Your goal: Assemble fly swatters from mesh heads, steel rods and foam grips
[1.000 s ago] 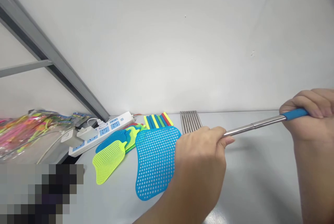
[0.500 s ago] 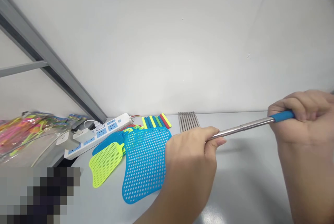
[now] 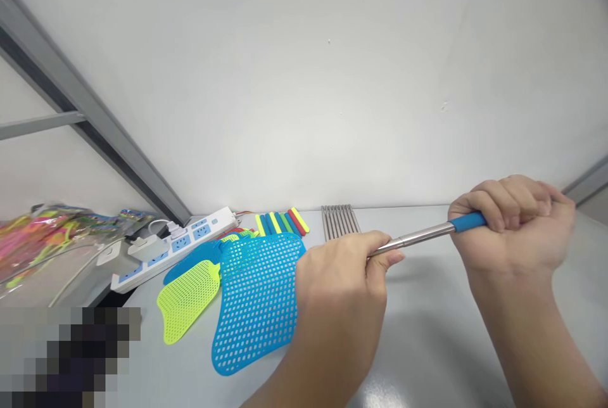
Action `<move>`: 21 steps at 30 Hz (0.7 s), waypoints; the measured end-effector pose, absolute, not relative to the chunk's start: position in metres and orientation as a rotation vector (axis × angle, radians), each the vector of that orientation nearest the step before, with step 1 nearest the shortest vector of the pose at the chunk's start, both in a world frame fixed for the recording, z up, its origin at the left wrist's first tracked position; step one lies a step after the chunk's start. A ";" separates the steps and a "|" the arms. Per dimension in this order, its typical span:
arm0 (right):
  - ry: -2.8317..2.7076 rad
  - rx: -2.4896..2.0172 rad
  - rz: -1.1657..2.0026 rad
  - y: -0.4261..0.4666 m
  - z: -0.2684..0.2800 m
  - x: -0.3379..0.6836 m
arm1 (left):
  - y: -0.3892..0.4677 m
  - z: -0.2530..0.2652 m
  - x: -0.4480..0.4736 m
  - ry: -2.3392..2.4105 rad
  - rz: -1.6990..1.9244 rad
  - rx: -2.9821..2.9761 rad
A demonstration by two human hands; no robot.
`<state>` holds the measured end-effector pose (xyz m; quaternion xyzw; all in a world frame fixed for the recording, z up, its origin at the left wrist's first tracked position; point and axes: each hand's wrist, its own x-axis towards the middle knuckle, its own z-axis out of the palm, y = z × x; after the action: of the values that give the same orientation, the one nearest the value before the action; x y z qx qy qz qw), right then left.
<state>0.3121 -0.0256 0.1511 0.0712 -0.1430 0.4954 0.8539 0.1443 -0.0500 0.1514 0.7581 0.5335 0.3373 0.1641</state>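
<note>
Between my hands is a fly swatter with a blue perforated head (image 3: 259, 303), a metal telescopic rod (image 3: 422, 235) and a blue grip (image 3: 468, 222). My left hand (image 3: 344, 287) is closed round the rod close to the head, thumb and forefinger pinching the metal. The fingers of my right hand (image 3: 510, 224) are wrapped over the blue grip, and its far end is hidden in the palm. Left of the blue head, a yellow-green swatter head (image 3: 190, 300) lies on the table, with more blue heads (image 3: 194, 259) behind it.
Several coloured grip tubes (image 3: 280, 223) and a row of metal rods (image 3: 341, 221) lie by the wall. A white power strip (image 3: 175, 249) with plugs runs along the left. Bagged colourful items (image 3: 47, 237) sit at far left, below a grey metal frame (image 3: 85, 104).
My right hand has moved left toward my left hand with the blue grip, and less of the metal rod shows between them. My left hand has barely shifted.
</note>
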 end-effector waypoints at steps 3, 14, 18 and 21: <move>-0.319 0.124 1.023 -0.028 0.152 0.308 | -0.050 0.150 0.145 1.464 0.980 2.169; -0.321 0.094 1.036 -0.028 0.153 0.302 | -0.051 0.151 0.148 1.507 0.997 2.162; -0.317 0.103 1.059 -0.028 0.153 0.299 | -0.051 0.150 0.148 1.541 1.002 2.175; -0.311 0.092 1.058 -0.027 0.152 0.298 | -0.051 0.151 0.148 1.550 0.944 2.203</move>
<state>0.2982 -0.0272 0.1518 0.0437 -0.1478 0.5023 0.8508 0.1481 -0.0507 0.1514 0.7639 0.5374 0.3273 0.1431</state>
